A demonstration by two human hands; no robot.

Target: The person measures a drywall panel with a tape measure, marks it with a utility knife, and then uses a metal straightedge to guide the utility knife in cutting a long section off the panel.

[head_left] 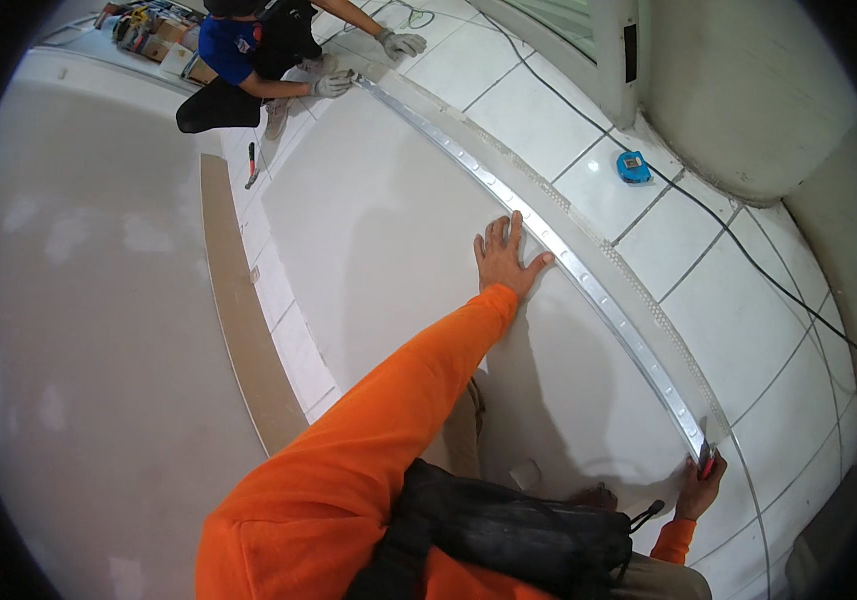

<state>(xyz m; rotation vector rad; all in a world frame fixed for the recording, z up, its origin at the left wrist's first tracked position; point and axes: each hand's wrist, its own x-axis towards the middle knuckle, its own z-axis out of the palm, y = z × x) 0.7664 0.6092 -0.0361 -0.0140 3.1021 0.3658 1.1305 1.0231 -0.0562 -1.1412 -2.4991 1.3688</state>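
1. Fingers (501, 240) of the left hand (504, 262) lie spread and flat on a big white board (398, 250), their tips touching a long metal straightedge (588, 290) laid along the board's far edge.
2. Right hand (698, 485) is closed around a small red-handled tool (708, 462), probably a knife, at the near end of the straightedge; its blade is too small to make out.
3. The board lies flat on the tiled floor (748, 340). It looks stiff but brittle and heavy, best taken by its long edges with two people; the straightedge seems light and slippery, so it needs pressing down.
4. A co-worker's gloved hand (333, 84) pins the far end.
5. A blue tape measure (633, 167) and a black cable (748, 255) lie beyond the board.
6. A black bag (508, 530) hides the board's near edge.
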